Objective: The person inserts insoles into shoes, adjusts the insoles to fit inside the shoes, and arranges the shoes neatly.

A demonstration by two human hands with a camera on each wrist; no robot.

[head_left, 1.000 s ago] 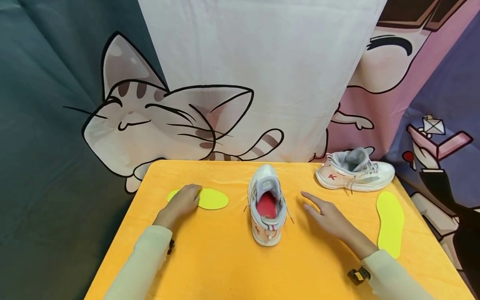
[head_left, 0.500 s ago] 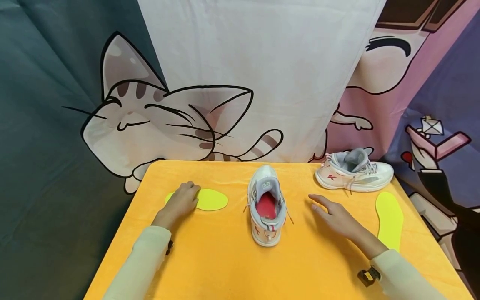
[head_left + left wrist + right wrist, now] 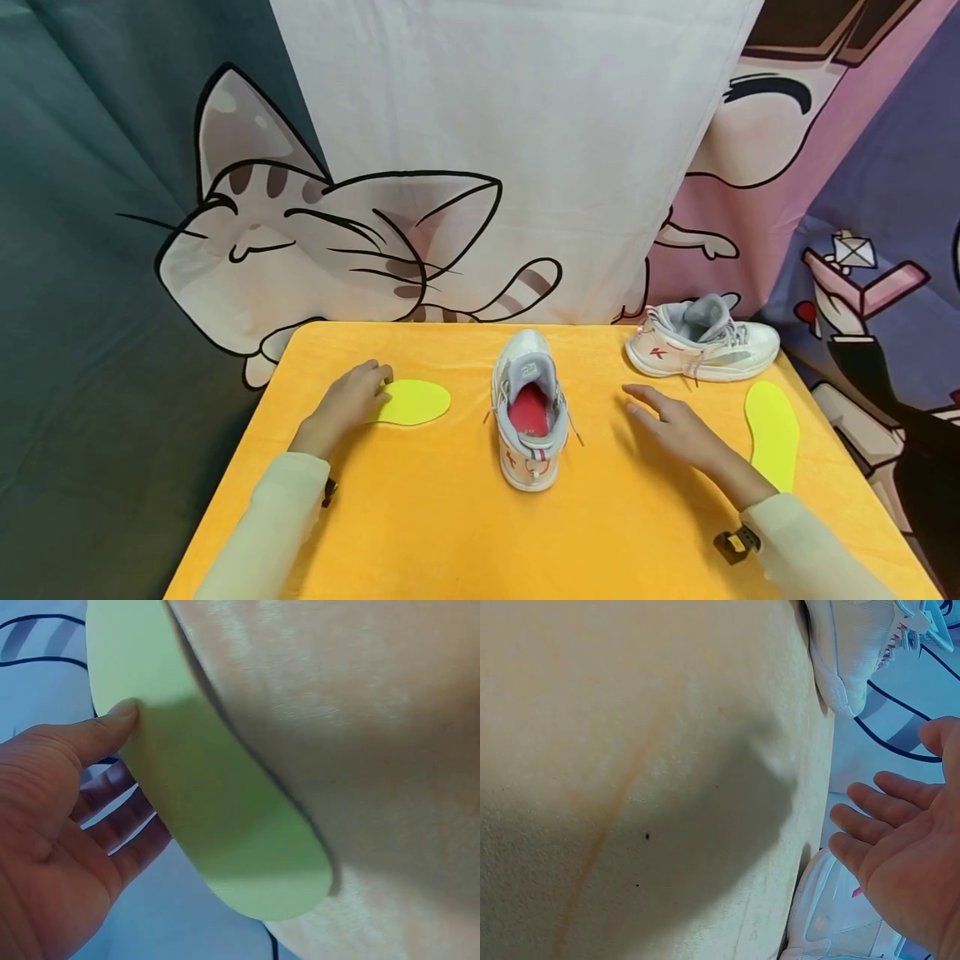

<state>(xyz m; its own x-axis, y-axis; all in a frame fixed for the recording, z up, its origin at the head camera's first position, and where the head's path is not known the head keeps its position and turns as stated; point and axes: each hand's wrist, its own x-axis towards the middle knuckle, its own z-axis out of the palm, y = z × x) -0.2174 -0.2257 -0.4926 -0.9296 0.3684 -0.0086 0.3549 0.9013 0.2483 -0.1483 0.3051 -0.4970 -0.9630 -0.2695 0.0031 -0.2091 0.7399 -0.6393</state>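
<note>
My left hand (image 3: 351, 402) pinches a yellow insole (image 3: 412, 402) at the left of the table. In the left wrist view the thumb (image 3: 112, 733) presses on the top of the insole (image 3: 225, 817), with the other fingers curled beneath its edge. The heel part is hidden behind the hand in the head view. In the middle stands a white sneaker (image 3: 527, 354), toe pointing away, with a red lining (image 3: 529, 410) inside. To its right my right hand (image 3: 675, 429) hovers over the table with loose fingers, holding nothing.
A second white sneaker (image 3: 705, 346) sits on its sole at the back right, toe to the right. Another yellow insole (image 3: 772, 433) lies in front of it, partly covered by the right forearm. A printed cloth backdrop (image 3: 480, 167) hangs behind the yellow table (image 3: 450, 533).
My left hand has shifted slightly left, and the insole's left end no longer shows past it. My right hand has drawn a little to the right, away from the middle sneaker.
</note>
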